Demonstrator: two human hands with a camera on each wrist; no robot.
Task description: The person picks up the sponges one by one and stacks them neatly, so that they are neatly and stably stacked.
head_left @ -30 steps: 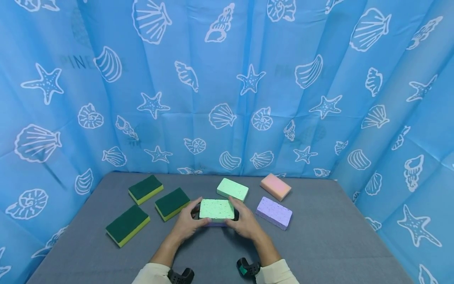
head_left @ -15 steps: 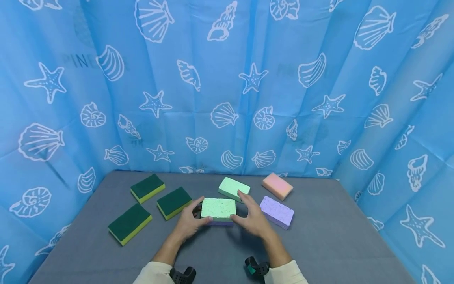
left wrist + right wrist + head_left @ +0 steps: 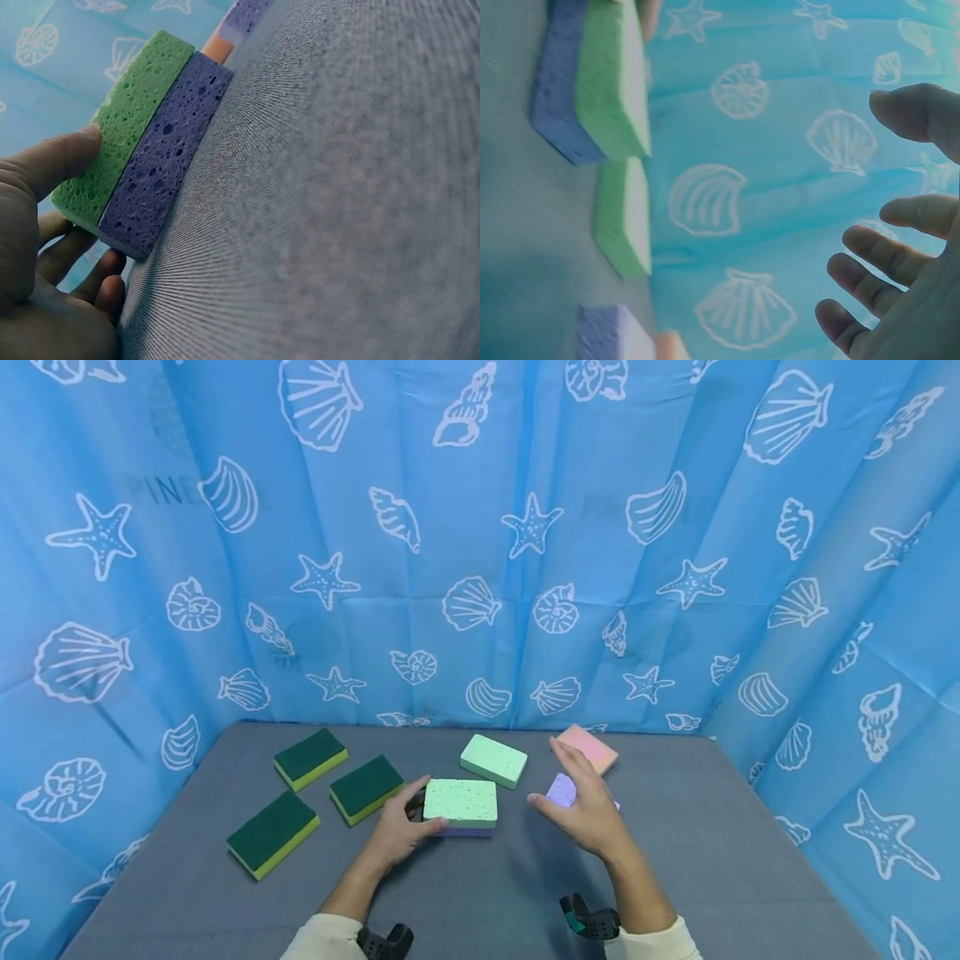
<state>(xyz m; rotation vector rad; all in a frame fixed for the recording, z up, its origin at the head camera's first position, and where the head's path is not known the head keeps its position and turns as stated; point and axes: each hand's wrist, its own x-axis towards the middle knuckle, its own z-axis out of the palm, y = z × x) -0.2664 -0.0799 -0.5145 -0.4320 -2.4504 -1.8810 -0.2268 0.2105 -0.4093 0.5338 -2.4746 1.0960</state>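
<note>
l hand [image 3: 396, 828] grips left end of grn sponge [image 3: 460, 802], stacked on purple sponge [image 3: 467, 832] on the counter [image 3: 472, 902]. r hand [image 3: 588, 817] empty, fingers apart, partly hiding 2nd purple sponge [image 3: 561, 789] in head view. 2nd grn sponge [image 3: 493, 760] lies behind stack, w/ pink sponge [image 3: 591, 748] to its right.

In the head view, one purple sponge [image 3: 561, 790] is partly covered by the right hand [image 3: 588, 814]; both sleeves [image 3: 322, 940] are cut off below.

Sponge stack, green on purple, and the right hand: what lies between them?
Only bare grey tabletop shows between the sponge stack and the right hand in the head view; the single green sponge lies farther back.
</note>
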